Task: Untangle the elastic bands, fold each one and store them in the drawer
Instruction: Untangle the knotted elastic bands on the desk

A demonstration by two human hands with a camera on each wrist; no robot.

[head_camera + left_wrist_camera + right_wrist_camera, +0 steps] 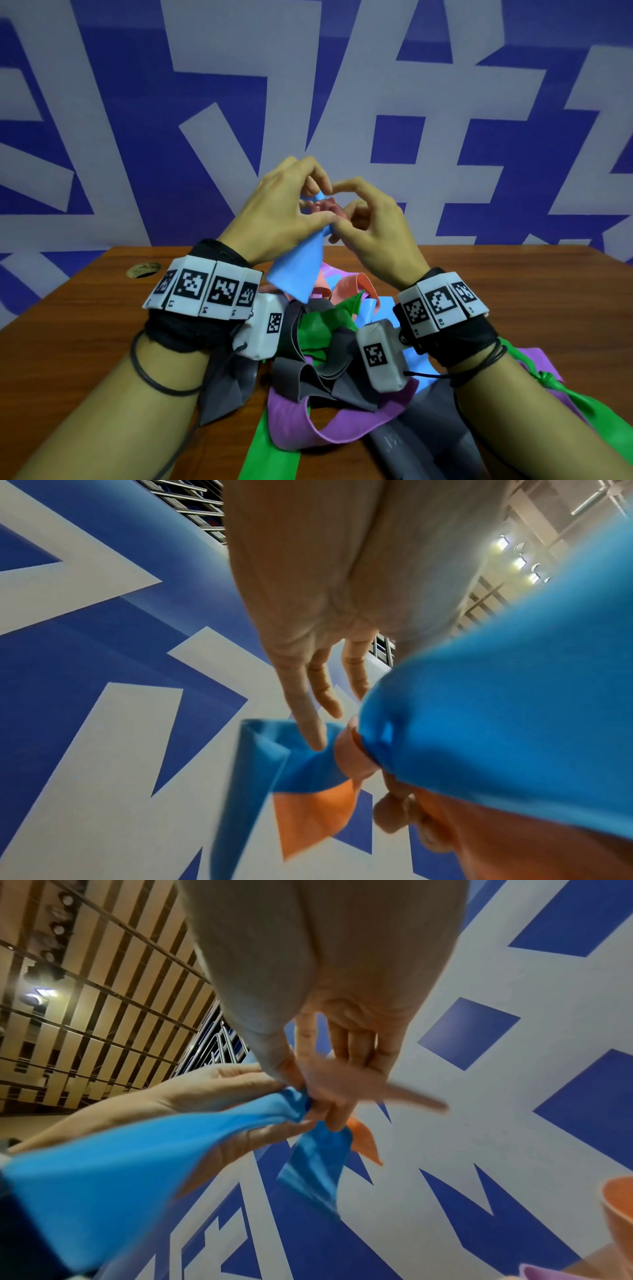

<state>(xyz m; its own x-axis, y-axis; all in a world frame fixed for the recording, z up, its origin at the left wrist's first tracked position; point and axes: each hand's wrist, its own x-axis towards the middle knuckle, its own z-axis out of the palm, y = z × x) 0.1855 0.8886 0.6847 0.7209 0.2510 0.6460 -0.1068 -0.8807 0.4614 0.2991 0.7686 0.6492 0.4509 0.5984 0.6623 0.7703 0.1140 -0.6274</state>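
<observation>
Both hands work a knot held above the table [513, 284]. The left hand [281, 202] pinches the blue band [298, 270]; the right hand [370, 219], at its three o'clock, picks at the orange band [352, 753] cinched around it. The tangled pile [325, 342] lies at six o'clock. Loosening the orange wrap first, rather than pulling, should avoid tightening the knot.

Both bare forearms wear black wraps [178, 334], white tag-marked blocks [202, 291] and thin black cords [150, 380].
</observation>
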